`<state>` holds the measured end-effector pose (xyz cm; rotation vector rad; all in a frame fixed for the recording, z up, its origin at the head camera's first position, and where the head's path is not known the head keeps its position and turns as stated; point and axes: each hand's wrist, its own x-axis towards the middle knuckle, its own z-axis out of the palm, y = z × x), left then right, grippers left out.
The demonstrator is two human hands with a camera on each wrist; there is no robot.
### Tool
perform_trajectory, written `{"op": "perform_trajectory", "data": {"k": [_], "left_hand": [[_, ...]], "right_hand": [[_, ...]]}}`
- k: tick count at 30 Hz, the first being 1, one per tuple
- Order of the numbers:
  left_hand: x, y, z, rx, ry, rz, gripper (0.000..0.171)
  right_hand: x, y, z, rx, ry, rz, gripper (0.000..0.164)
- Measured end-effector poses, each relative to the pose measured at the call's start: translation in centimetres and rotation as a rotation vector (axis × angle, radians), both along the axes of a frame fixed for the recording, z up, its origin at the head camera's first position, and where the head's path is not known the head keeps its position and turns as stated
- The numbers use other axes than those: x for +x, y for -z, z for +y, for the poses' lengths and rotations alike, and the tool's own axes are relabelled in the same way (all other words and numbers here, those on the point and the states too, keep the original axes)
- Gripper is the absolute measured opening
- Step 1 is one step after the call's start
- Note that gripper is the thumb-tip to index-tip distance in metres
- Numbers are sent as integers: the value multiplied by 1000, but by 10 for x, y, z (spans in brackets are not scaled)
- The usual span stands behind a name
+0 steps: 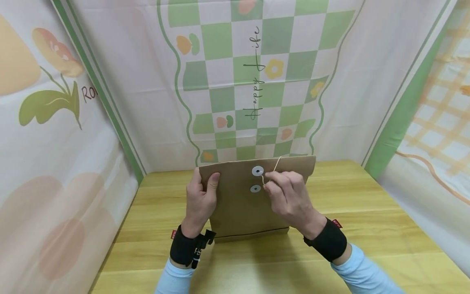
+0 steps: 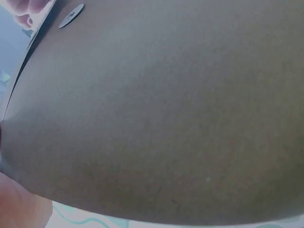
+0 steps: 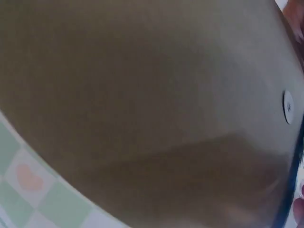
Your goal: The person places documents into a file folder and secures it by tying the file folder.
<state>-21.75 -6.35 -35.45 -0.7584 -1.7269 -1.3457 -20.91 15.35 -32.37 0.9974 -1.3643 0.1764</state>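
A brown kraft-paper document envelope [image 1: 242,212] stands tilted up above the table, its flap folded down over the front. Two white button discs show on it, an upper one [image 1: 258,171] on the flap and a lower one [image 1: 255,188] beneath. My left hand [image 1: 200,200] grips the envelope's left edge, thumb in front and fingers behind. With thumb and fingertips my right hand [image 1: 290,198] pinches a pale string [image 1: 278,164] close to the discs. Both wrist views are mostly filled by the envelope's surface [image 2: 161,114], with one disc [image 3: 288,107] at the right wrist view's edge.
The envelope is over a wood-grain table [image 1: 360,196]. Behind it hangs a printed cloth [image 1: 220,73] with green checks and flowers, and patterned cloth walls [image 1: 73,175] close in the left and right sides.
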Motion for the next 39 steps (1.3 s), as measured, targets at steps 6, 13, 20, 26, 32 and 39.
{"op": "perform_trajectory", "data": {"k": [6,13,20,26,32,39], "left_hand": [[-1,1,0,7,7,26,11],[-2,1,0,0,13,26,11],[8,-6,1,8,133,3,18],[20,-18,6,11,205,-24,17],[12,-6,7,40,178,-36,17],[7,1,6,56,200,-20,17]], "right_hand": [[-9,23,7,-18,-54,-266,15],[-6,46,9,-324,-367,-724,9],[22,51,-17,-454,-565,-1109,10],[32,63,-35,-673,-730,-1484,18],[33,73,-42,-922,-890,-1839,38],[37,74,-41,-890,-1184,-2030,33]]}}
